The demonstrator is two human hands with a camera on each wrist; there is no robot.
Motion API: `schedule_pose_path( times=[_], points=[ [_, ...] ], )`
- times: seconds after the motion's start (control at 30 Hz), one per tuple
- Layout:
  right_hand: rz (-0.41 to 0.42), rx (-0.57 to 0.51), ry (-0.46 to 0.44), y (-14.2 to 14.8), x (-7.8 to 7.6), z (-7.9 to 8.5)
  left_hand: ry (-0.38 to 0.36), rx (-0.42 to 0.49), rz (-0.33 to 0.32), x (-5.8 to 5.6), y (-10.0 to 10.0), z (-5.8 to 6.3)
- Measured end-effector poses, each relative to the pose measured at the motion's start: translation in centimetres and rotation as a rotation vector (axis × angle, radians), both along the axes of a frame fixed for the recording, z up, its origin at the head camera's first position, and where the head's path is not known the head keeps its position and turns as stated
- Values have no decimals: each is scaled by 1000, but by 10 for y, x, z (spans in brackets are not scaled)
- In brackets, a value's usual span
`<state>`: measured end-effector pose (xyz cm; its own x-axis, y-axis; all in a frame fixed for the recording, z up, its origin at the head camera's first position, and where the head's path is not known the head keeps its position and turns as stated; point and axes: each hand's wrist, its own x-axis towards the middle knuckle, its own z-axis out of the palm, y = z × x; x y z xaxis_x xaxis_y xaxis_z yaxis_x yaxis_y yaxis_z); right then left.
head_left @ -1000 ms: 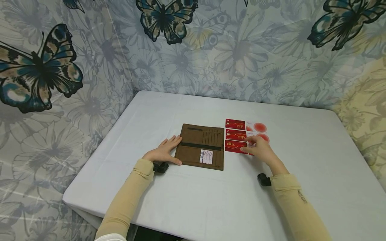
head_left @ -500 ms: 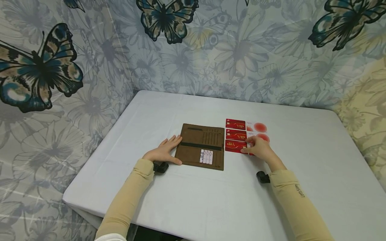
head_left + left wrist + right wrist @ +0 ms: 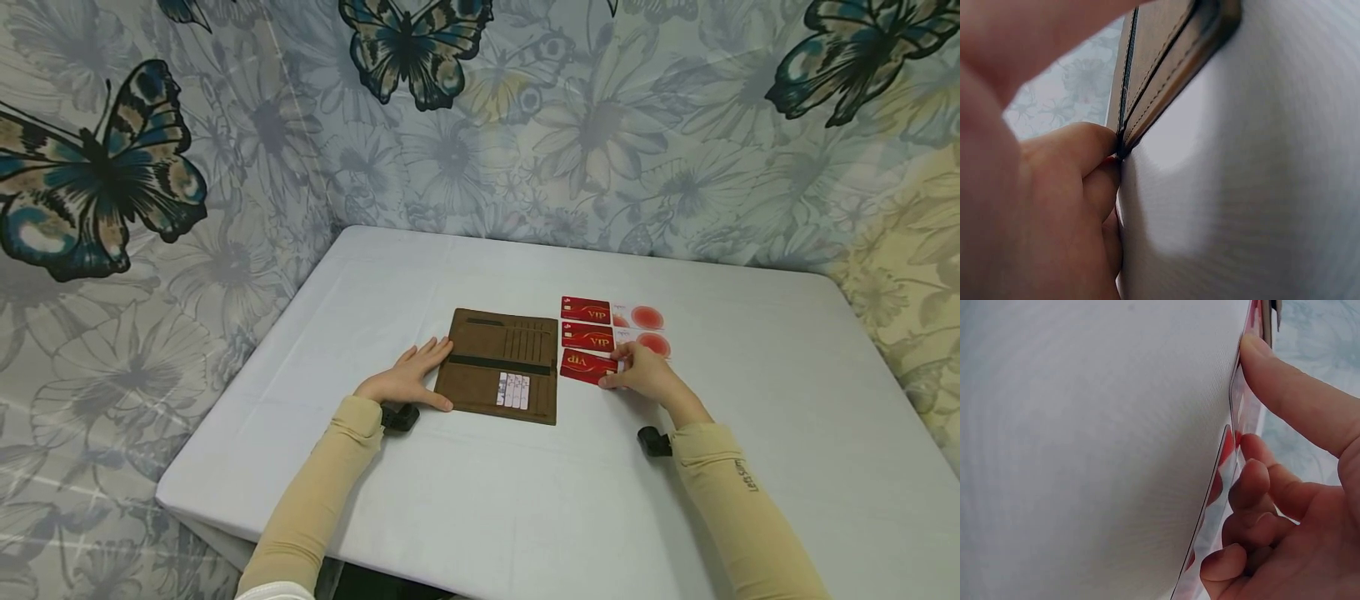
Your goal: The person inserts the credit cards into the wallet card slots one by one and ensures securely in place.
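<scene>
An opened brown wallet (image 3: 487,337) lies flat on the table, several pale cards (image 3: 513,390) showing in its near half. My left hand (image 3: 405,379) rests at its left edge, fingers and thumb spread and fairly straight; in the left wrist view the fingers meet the wallet's rim (image 3: 1166,87). Right of the wallet, three red VIP cards form a column. My right hand (image 3: 651,373) pinches the nearest VIP card (image 3: 585,365) at its right end between thumb and index finger. The right wrist view has the thumb (image 3: 1291,394) on that card's edge, other fingers curled.
The far VIP card (image 3: 585,310) and the middle VIP card (image 3: 587,337) lie just beyond. Beside them are white cards with red circles (image 3: 647,317), one partly behind the right hand. A white cloth covers the table (image 3: 480,492); a patterned wall hanging stands behind.
The nearest VIP card has turned slightly and shifted a little right and toward me in the right hand's pinch. The left hand and wallet have stayed put.
</scene>
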<state>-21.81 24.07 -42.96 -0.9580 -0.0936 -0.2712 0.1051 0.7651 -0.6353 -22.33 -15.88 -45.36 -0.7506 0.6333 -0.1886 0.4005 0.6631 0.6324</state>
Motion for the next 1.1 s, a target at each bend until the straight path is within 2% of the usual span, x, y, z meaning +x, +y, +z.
schedule_pose_path(
  times=[0.57, 0.73, 1.1],
  points=[
    [0, -9, 81, -3, 10, 6, 12, 10, -6, -1, 0, -1],
    [-22, -62, 121, -1, 14, 7, 22, 46, -24, 0, -1, -1],
    [-13, -166, 126, 5, 23, 16, -6, 10, 2, -1, -1, -1]
  ],
)
